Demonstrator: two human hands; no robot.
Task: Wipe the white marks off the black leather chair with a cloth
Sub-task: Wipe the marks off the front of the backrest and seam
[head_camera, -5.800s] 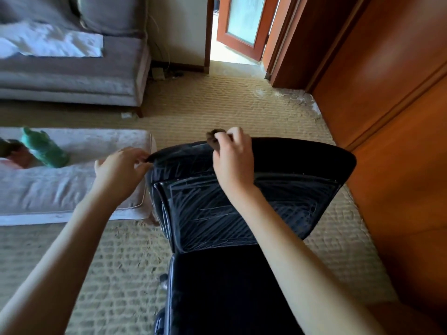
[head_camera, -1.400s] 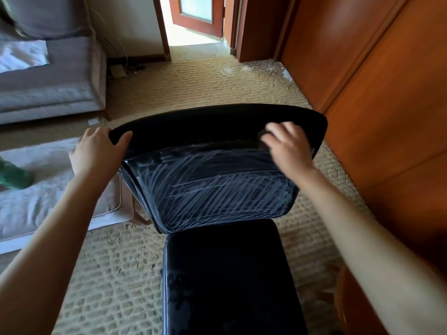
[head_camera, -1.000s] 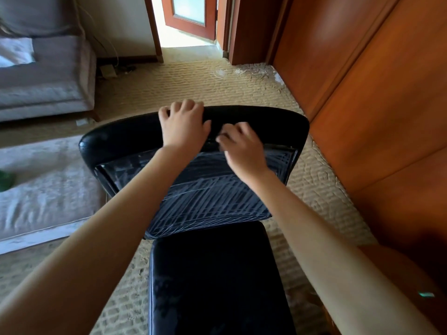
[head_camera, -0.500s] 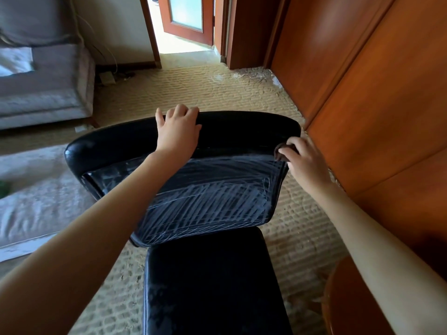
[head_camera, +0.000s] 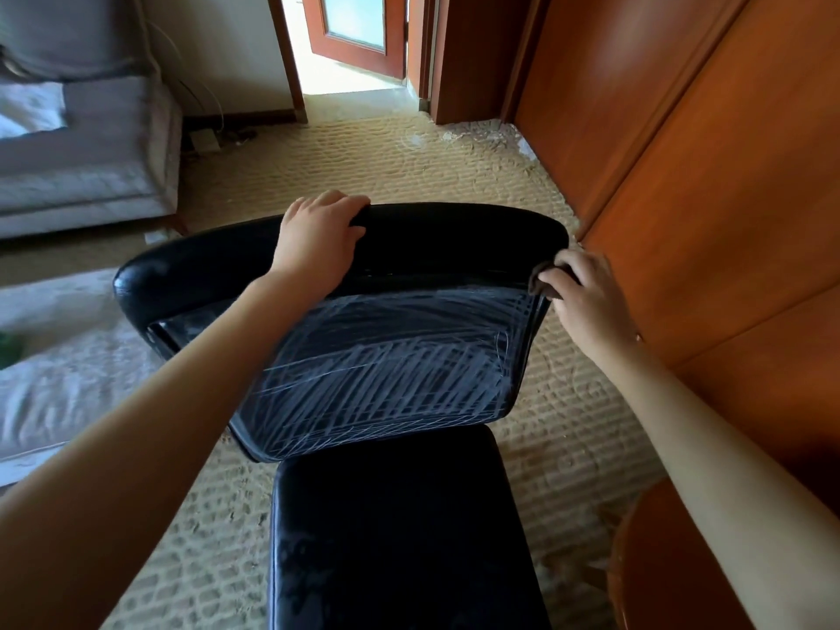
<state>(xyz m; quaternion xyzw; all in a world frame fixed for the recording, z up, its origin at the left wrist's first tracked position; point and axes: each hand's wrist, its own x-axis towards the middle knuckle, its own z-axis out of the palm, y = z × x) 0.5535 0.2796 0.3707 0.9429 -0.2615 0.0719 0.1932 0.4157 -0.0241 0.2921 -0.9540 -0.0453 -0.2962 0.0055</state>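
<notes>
beige woven carpet (head_camera: 363, 166) covers the floor, orange-brown wood panelling (head_camera: 704, 175) runs down the right side, grey sofa (head_camera: 91, 166) sits far left, a wooden door (head_camera: 359, 25) stands open at the back. the black leather chair (head_camera: 400, 538) stands mid-room on the carpet, its backrest just beside the panelling. white marks (head_camera: 386, 379) are scribbled in dense crossing lines over most of the backrest's front face; its padded top band looks mostly black. left hand (head_camera: 318, 238) is on the middle of the top edge, fingers curled over the rim and gripping it. right hand (head_camera: 586, 297) is at the backrest's upper right corner, fingers bunched round a small dark brown cloth (head_camera: 545, 286). the cloth is mostly hidden in that hand and touches the corner, just above the marked area's right end, well apart from the left hand.
</notes>
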